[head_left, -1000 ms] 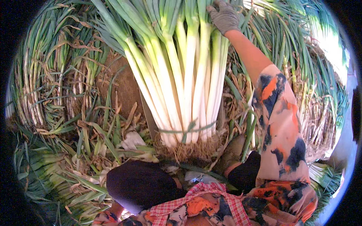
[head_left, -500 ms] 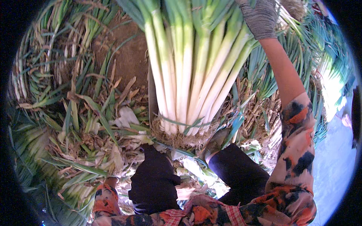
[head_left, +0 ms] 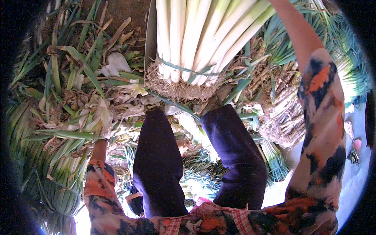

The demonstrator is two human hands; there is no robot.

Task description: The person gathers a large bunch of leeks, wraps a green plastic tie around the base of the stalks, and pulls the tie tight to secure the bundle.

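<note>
Since a second ago the view has dropped, so the leek bundle [head_left: 196, 43] sits up top with roots showing. Ground's all trimmed leaves [head_left: 78, 117] and dirt. Right arm [head_left: 313, 78] reaches up beside the bundle; both hands hidden, so can't tell their grip.
</note>
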